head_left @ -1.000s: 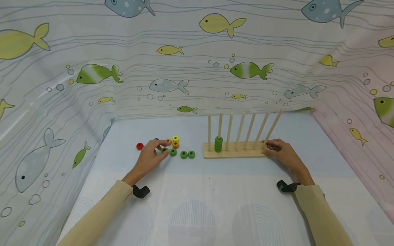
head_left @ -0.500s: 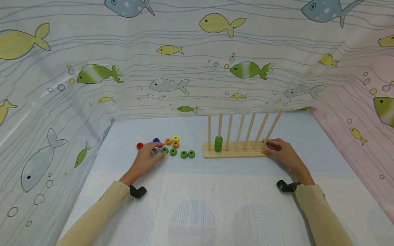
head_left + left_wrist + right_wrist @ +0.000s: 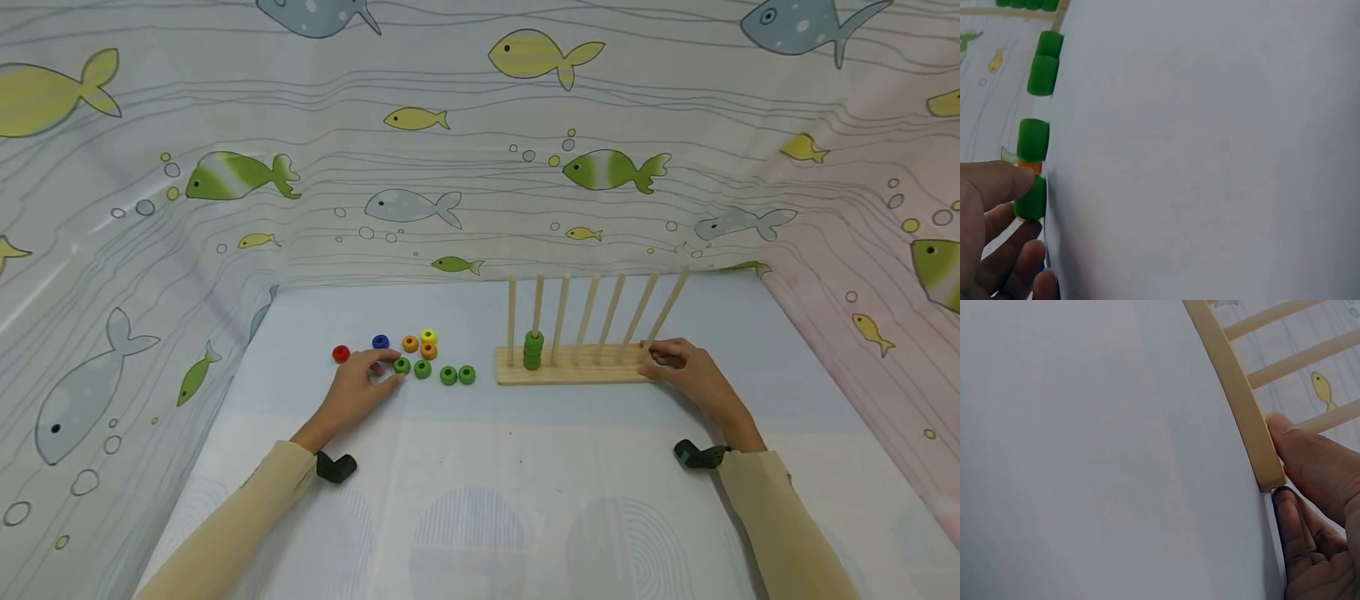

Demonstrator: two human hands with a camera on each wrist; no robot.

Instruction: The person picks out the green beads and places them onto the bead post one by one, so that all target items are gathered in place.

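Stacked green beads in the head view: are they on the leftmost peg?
No, the stacked green beads sit on the second peg from the left, while the leftmost peg is bare.

Base [image 3: 573, 377] and pegs [image 3: 587, 321], between three and four o'clock, were smooth, pale wood, matt. Beads [image 3: 422, 372], seven o'clock, appeared smooth with slight sheen; material undetermined. Wall sheet [image 3: 480, 175], twelve, was smooth, glossier at nine. Sleeves [image 3: 232, 517], eight and four, were matt cloth.
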